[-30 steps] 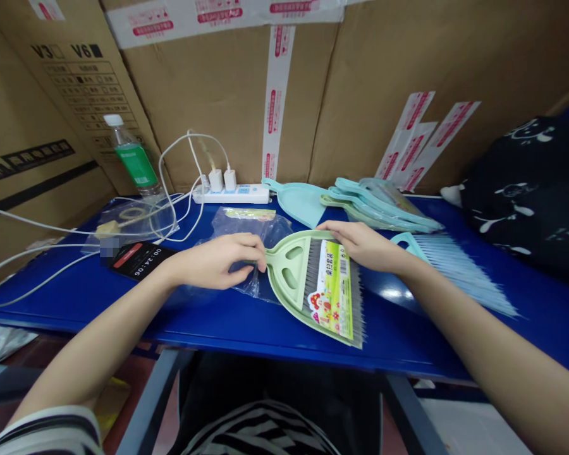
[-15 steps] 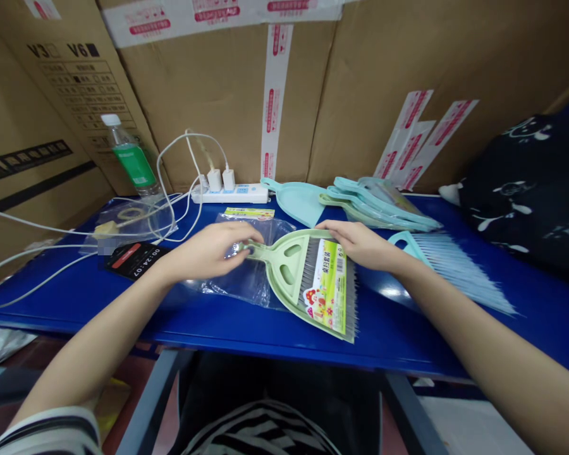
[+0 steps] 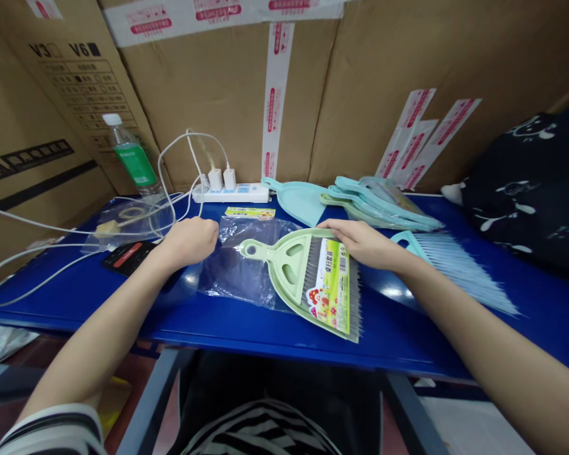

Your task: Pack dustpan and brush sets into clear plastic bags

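A light green dustpan (image 3: 279,278) lies on the blue table with a grey-bristled hand brush (image 3: 294,268) nested in it, handle pointing left. A printed card label (image 3: 332,284) covers part of the bristles. My right hand (image 3: 355,243) grips the set's upper right edge, thumb side out of sight. To the left of the handle is my left hand (image 3: 189,241), its fingers curled in beside the clear plastic bag (image 3: 237,272); what they hold, if anything, is hidden. The bag, with a yellow-green header, lies flat partly under the set.
Behind are a blue dustpan (image 3: 301,199) and several bagged sets (image 3: 384,202). A blue brush (image 3: 455,265) lies right. At left are a phone (image 3: 128,256), a power strip (image 3: 241,193), white cables and a bottle (image 3: 135,161). Cardboard (image 3: 227,95) walls the back.
My left hand has let go of the green handle and moved left, its fingers curling in. My right hand stays at the edge of the set, which has barely shifted.
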A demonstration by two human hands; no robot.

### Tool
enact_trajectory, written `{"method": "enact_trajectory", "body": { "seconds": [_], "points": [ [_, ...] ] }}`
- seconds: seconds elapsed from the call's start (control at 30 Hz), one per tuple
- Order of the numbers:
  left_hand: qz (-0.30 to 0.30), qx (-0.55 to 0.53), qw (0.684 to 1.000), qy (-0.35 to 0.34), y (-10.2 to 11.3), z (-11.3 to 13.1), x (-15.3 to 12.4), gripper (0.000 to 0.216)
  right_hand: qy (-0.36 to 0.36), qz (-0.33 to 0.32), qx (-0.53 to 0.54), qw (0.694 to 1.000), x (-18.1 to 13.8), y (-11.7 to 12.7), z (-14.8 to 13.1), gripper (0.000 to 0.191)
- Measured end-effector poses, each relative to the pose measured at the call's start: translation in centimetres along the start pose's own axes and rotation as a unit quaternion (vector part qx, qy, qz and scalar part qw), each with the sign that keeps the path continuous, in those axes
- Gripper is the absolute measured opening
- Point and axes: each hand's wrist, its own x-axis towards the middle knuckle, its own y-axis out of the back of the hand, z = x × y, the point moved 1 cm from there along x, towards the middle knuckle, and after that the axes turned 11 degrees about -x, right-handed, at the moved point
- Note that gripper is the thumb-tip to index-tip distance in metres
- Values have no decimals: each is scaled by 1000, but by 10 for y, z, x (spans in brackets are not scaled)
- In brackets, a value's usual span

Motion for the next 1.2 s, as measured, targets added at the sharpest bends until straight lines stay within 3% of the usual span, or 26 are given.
{"method": "enact_trajectory", "body": {
  "seconds": [0.2, 0.63, 1.2],
  "points": [
    [-22, -81, 995, -47, -3, 6, 1, 23, -8, -10, 2, 1000, 0, 0, -1, 31],
    [-57, -185, 978, -82, -7, 12, 2, 19, -41, 51, 18, 998, 0, -2, -2, 5],
    [-63, -192, 975, -90, -12, 18, 2, 19, -30, 11, 41, 999, 2, -6, 5, 13]
  ]
}}
